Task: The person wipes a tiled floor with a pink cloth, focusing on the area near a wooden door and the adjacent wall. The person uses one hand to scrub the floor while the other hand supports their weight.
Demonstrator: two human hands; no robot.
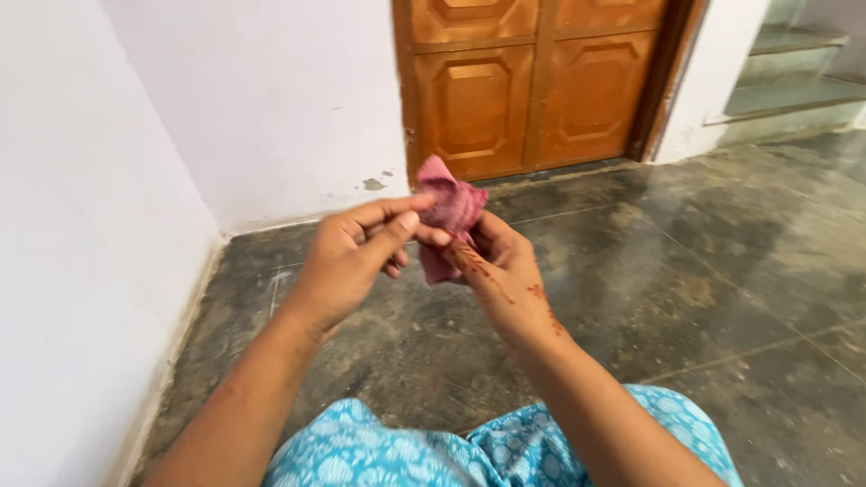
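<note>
Grey stone floor (686, 261): dark, polished, lined with thin joints; the widest open room lies to the right and ahead of the hands.
White walls (271, 99): one runs close along the left edge and meets the back wall in a corner just left of the hands, so that side is tight.
Brown wooden door (532, 81): panelled, shut, its bottom edge meeting the floor just behind the cloth.
Steps (794, 72): pale, rising at the upper right, well apart from the hands.
Blue printed garment (397, 455): covers the lap at the bottom edge.
Left hand (356, 252): fingers curled, thumb and forefinger pinching the cloth's left edge.
Right hand (501, 261): closed around the cloth from below and behind.
Small pink crumpled cloth (448, 209): held between both hands above the floor, its top corner poking upward.
</note>
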